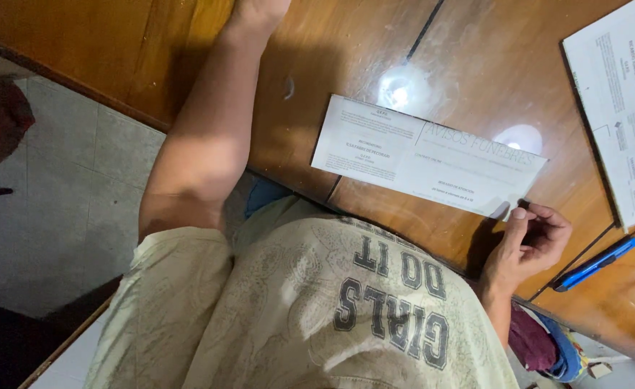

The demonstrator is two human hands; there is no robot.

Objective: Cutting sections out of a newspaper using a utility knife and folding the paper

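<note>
right hand point(530, 241) curled, pinching corner of folded paper slip point(425, 155) | left hand point(256, 11) mostly out of frame, grip unclear | risk: slip creasing under pinch

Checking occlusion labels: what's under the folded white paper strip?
The folded paper strip lies flat on the wooden table, across a dark seam in it. The right hand pinches its near corner. Whatever is directly beneath the strip is covered.
</note>
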